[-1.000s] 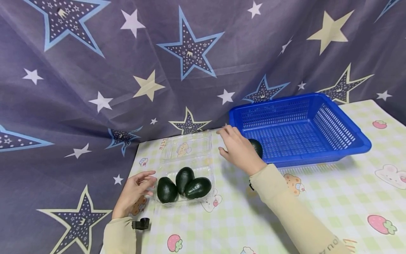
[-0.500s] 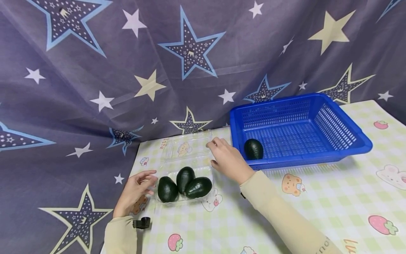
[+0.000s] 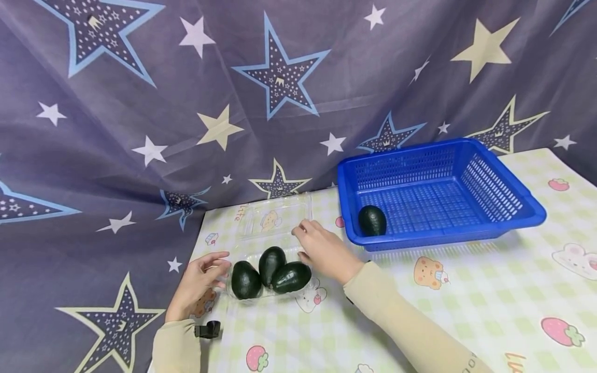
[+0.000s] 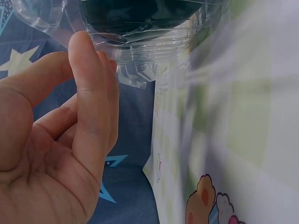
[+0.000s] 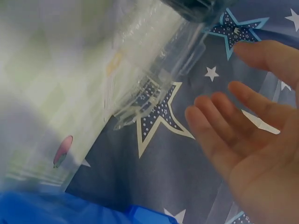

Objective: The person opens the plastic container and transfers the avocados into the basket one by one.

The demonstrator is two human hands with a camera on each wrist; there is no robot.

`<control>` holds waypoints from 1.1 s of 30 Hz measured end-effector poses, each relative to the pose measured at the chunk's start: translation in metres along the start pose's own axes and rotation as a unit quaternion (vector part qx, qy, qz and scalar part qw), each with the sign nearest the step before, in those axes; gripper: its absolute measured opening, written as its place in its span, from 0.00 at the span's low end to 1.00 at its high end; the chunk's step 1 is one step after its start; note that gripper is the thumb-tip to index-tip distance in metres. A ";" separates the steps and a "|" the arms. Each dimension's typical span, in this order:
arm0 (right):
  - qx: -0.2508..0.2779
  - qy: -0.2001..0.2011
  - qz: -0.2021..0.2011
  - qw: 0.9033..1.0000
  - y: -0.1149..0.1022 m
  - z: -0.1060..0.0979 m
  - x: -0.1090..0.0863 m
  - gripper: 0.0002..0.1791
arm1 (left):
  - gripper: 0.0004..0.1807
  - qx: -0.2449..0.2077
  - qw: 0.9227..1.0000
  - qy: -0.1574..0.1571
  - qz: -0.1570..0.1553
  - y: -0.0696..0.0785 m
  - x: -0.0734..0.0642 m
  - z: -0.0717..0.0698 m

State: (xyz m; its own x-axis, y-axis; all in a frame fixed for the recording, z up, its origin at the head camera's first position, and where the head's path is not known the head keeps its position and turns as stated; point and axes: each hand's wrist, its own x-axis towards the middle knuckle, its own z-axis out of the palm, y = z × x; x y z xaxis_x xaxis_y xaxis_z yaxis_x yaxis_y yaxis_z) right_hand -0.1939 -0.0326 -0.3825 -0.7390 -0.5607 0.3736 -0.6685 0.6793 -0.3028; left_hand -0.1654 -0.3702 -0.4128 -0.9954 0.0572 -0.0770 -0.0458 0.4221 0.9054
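Note:
Three dark green avocados (image 3: 271,266) lie together in a clear plastic clamshell box (image 3: 261,297). Its lid (image 3: 275,215) is folded back flat towards the curtain. My left hand (image 3: 199,280) is at the box's left side; in the left wrist view its fingertips (image 4: 83,42) are right at the plastic edge, below a dark avocado (image 4: 140,16). My right hand (image 3: 328,251) hovers over the box's right rear corner with nothing in it. In the right wrist view its fingers (image 5: 210,119) are loosely bent and apart from the plastic.
A blue perforated basket (image 3: 443,239) stands at the back right, with one avocado (image 3: 372,220) in its near left corner. A checked cloth (image 3: 326,336) covers the table. Behind it hangs a star-patterned curtain (image 3: 298,134).
My right hand has moved left and towards me, from the basket's left rim to over the box. The avocado in the basket now shows fully. My left hand has stayed put.

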 end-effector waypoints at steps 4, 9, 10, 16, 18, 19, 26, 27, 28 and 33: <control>-0.004 -0.006 -0.011 1.000 -0.002 0.005 -0.001 0.21 | 0.28 -0.001 1.000 0.003 -0.003 0.001 0.000 0.000; 0.001 -0.017 -0.032 0.999 -0.005 0.008 -0.003 0.20 | 0.28 0.000 1.000 0.006 -0.006 0.002 0.000 0.001; 0.002 -0.020 -0.036 0.999 -0.006 0.009 -0.003 0.20 | 0.28 0.000 1.000 0.005 -0.007 0.002 0.000 0.001; -0.006 -0.034 -0.054 0.998 -0.010 0.012 -0.005 0.25 | 0.29 -0.001 1.000 0.007 -0.008 0.001 -0.001 0.001; -0.010 -0.039 -0.060 0.997 -0.011 0.013 -0.006 0.27 | 0.29 -0.001 1.000 0.006 -0.008 0.001 -0.001 0.001; -0.013 -0.042 -0.063 0.997 -0.011 0.014 -0.006 0.28 | 0.28 -0.001 1.000 0.007 -0.008 0.001 -0.001 0.001; -0.017 -0.062 -0.078 0.995 -0.013 0.019 -0.005 0.27 | 0.29 0.000 1.000 0.008 -0.006 0.000 0.000 0.000; -0.009 -0.067 -0.080 0.995 -0.013 0.020 -0.005 0.25 | 0.28 0.001 1.000 0.008 -0.006 0.000 0.000 0.000; -0.003 -0.072 -0.082 0.994 -0.013 0.021 -0.005 0.25 | 0.28 0.002 1.000 0.009 -0.006 0.000 0.000 0.000; 0.017 -0.102 -0.086 0.991 -0.014 0.023 -0.004 0.25 | 0.28 0.002 1.000 0.009 -0.007 0.000 0.000 0.000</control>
State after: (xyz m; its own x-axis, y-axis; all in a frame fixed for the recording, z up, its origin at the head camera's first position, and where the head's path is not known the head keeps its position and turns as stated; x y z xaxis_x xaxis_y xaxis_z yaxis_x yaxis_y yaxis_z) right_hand -0.1834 -0.0507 -0.4000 -0.6137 -0.7526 0.2386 -0.7855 0.5516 -0.2806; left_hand -0.1656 -0.3698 -0.4125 -0.9960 0.0358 -0.0814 -0.0585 0.4258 0.9029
